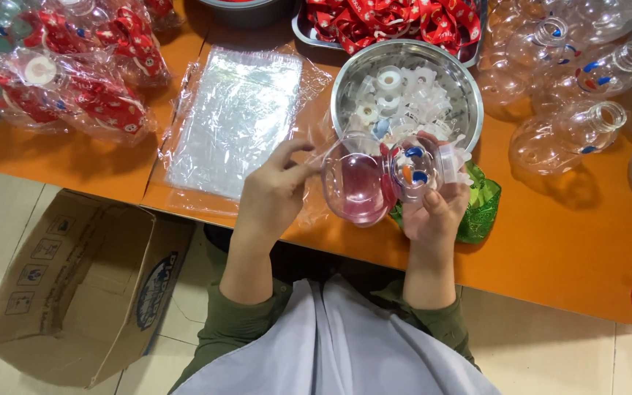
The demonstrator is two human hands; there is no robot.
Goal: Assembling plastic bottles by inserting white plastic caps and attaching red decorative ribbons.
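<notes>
My right hand [433, 212] grips a clear plastic bottle [374, 179] with a rounded, pink-looking body and red, blue and orange marks near its white-capped neck. The bottle lies sideways over the edge of the orange table [550, 241]. My left hand [272, 192] pinches a thin clear plastic bag [314, 157] at the bottle's round bottom. Just behind the hands stands a steel bowl [469, 95] holding several white plastic caps.
A stack of clear plastic bags [235, 121] lies left of the bowl. Bagged bottles with red ribbons [82, 80] pile at far left. Bare clear bottles [572, 88] crowd the right. A tray of red ribbons [396, 18] sits behind. An open cardboard box [82, 285] stands on the floor.
</notes>
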